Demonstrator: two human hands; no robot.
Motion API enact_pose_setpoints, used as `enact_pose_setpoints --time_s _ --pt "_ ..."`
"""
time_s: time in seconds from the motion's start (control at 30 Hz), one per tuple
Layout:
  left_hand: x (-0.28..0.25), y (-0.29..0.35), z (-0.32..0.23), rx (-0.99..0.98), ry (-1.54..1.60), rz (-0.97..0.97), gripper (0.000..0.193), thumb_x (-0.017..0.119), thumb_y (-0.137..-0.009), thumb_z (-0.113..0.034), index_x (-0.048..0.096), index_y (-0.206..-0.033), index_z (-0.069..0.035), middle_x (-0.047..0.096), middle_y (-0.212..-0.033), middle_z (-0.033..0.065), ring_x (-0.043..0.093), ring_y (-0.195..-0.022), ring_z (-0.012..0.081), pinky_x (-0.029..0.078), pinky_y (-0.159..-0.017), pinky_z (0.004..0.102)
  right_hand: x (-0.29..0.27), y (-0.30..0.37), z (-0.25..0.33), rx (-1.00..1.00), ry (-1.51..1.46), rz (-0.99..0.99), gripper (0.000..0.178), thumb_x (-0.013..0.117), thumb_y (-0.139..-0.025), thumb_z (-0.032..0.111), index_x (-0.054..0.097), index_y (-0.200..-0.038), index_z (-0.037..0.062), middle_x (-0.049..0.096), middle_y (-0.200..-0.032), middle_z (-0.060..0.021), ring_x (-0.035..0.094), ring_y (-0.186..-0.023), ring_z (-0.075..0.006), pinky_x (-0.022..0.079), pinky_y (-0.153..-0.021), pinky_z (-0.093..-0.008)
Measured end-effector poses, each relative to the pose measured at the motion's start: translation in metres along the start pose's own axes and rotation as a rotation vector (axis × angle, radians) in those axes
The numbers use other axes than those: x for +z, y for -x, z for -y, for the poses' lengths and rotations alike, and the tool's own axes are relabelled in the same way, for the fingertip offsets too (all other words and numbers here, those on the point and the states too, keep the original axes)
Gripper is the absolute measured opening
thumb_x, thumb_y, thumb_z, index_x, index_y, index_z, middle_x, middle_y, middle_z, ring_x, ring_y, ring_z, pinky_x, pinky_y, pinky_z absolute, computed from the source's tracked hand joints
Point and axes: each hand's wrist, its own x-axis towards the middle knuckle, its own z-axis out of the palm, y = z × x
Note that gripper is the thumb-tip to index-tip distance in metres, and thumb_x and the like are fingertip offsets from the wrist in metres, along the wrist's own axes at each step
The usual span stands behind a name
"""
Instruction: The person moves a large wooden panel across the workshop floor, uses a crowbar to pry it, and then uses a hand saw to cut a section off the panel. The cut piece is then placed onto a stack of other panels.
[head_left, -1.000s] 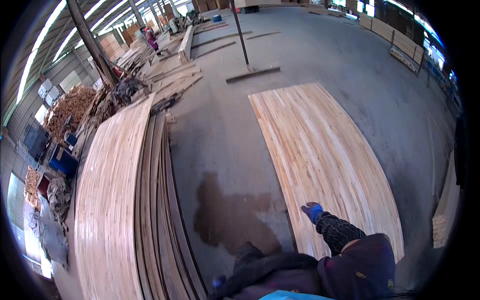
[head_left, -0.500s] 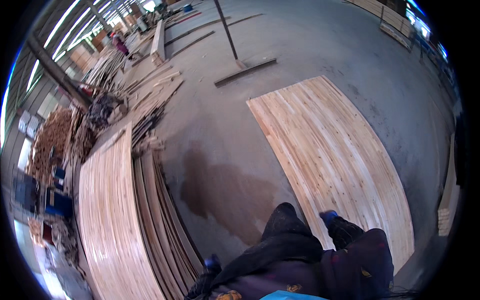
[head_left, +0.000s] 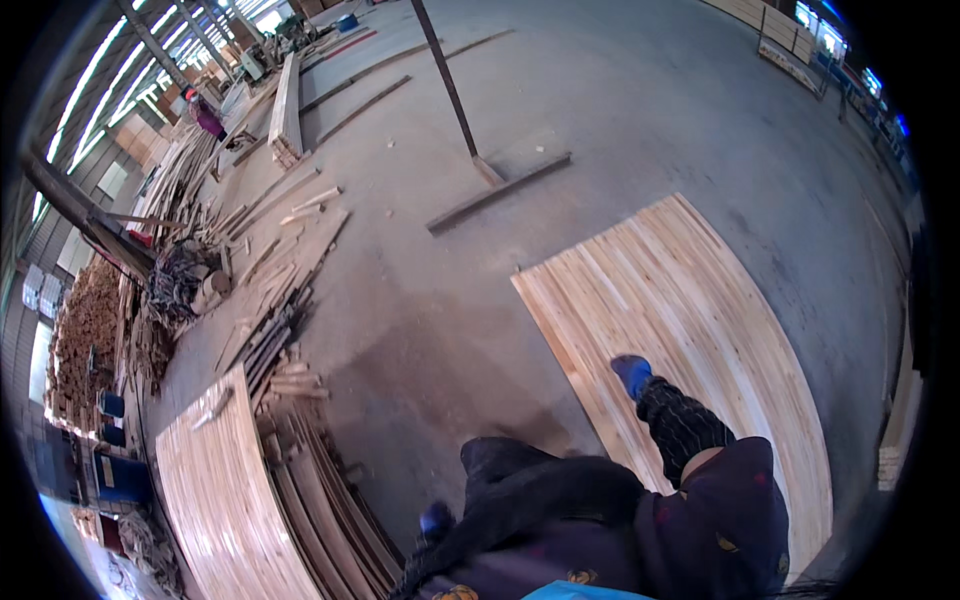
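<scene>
My right hand, in a blue glove, is over the left part of a large striped wooden panel lying to my right. Whether it touches the wood I cannot tell, and its finger positions are unclear. My left hand, gloved in blue too, hangs low beside my body, close to a stack of long dark boards. It is blurred, with its fingers not made out. I see nothing held in either hand.
A second pale panel lies at left beside the boards. Ahead, a metal post rises by a flat bar on the floor. Loose wood strips and a stacked woodpile line the left side. A person is far off there.
My right hand has moved forward and slightly left over the panel, its arm stretching out. My view has shifted forward, and the left panel appears lower.
</scene>
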Motion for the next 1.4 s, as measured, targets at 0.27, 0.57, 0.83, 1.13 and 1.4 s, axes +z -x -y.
enact_pose_setpoints --time_s 0.27,0.57,0.83,1.13,1.4 --pt "-0.068 -0.213 0.126 -0.455 0.090 0.579 0.027 0.051 -0.080 -0.035 0.055 -0.094 -0.012 0.053 -0.095 0.0066 0.048 -0.088 0.0247 0.038 -0.074 0.0394 0.092 -0.280 0.158 -0.302 0.941 0.111 0.023 0.043 -0.086 0.018 0.060 -0.100 0.0090 0.060 -0.103 -0.0144 0.059 -0.092 -0.0295 0.047 -0.080 -0.0392" --pt "-0.099 -0.783 0.269 -0.890 0.654 0.465 0.039 0.047 -0.083 -0.034 0.050 -0.115 -0.012 0.049 -0.126 0.0061 0.042 -0.117 0.0259 0.031 -0.096 0.0426 0.132 -0.344 0.056 0.909 0.035 -0.043 0.029 0.061 -0.081 0.026 0.063 -0.097 0.0012 0.064 -0.085 -0.0139 0.061 -0.080 -0.0255 0.049 -0.063 -0.0366" --pt "-0.127 -1.108 0.197 -0.889 1.310 0.029 0.033 0.061 -0.078 -0.023 0.052 -0.106 -0.009 0.059 -0.100 0.0032 0.056 -0.087 0.0177 0.045 -0.071 0.0335 0.175 -0.696 0.196 0.655 -0.162 -0.236 0.034 0.058 -0.083 0.031 0.060 -0.104 0.0033 0.062 -0.088 -0.0091 0.057 -0.075 -0.0203 0.045 -0.066 -0.0351" --pt "-0.111 -1.289 0.421 0.442 -0.048 0.356 0.015 0.060 -0.072 -0.020 0.055 -0.080 -0.008 0.056 -0.072 0.0090 0.055 -0.065 0.0259 0.045 -0.054 0.0365 0.254 -1.158 0.521 -0.102 -0.485 -0.313 0.070 0.067 -0.076 0.032 0.036 -0.127 -0.0026 0.041 -0.128 -0.0228 0.042 -0.118 -0.0306 0.035 -0.097 -0.0365" --pt "-0.167 -1.708 0.340 -0.257 1.079 0.463 0.046 0.058 -0.084 -0.015 0.041 -0.122 0.005 0.053 -0.113 0.0156 0.051 -0.103 0.0173 0.045 -0.083 0.0266 0.255 -1.333 0.651 0.009 -0.358 -0.920 0.090 0.078 -0.063 0.029 0.029 -0.131 -0.0025 0.041 -0.128 -0.0183 0.039 -0.119 -0.0268 0.034 -0.098 -0.0335"
